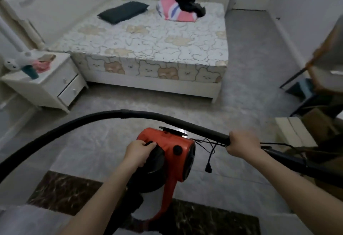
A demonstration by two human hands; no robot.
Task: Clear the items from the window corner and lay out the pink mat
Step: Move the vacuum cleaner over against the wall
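I carry a red and black vacuum cleaner (172,153) above the tiled floor. My left hand (138,152) grips the black handle on top of its body. My right hand (242,144) is closed around the black wand (204,130) where the curved black hose (55,129) meets it. A thin black power cord with its plug (208,168) dangles between my hands. A folded pink item with blue and white stripes (176,11) lies at the far end of the bed, under a black garment (187,0).
The bed (148,43) with a bear-print sheet and a dark pillow (123,12) fills the middle. A white nightstand (46,84) with a teal cup and pink things stands at left. Furniture and a cardboard box (315,121) crowd the right. Dark marble floor strip (63,192) lies near my feet.
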